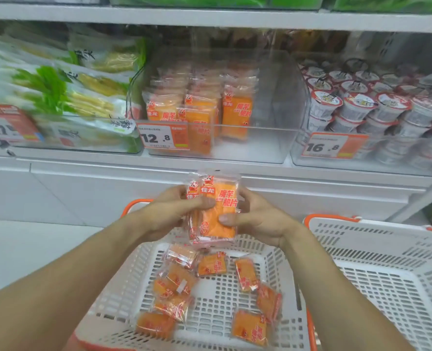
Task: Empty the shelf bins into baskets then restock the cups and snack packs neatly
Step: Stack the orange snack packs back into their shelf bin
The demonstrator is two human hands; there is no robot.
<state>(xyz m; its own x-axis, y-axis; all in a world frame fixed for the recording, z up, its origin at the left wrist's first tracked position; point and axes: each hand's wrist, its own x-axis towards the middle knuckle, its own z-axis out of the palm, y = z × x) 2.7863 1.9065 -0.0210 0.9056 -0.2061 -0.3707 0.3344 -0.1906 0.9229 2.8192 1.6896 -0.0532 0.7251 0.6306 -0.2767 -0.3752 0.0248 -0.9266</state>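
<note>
Both hands hold a small stack of orange snack packs (218, 214) upright above a white basket (280, 264). My left hand (169, 211) grips the stack's left side, thumb across the front. My right hand (255, 219) grips its right side, thumb on the front. Several more orange packs (212, 266) lie loose on the basket floor. In the clear middle shelf bin (260, 145), rows of the same packs (194, 110) stand at its left; its right part holds nothing. The bin to the right is full of sealed cups (377, 107).
A second white basket (387, 249) with an orange rim sits to the right, nothing visible in it. The left bin holds green-and-yellow bagged goods (58, 97). Price tags (163, 138) hang on the bin fronts. A white ledge runs below the shelf.
</note>
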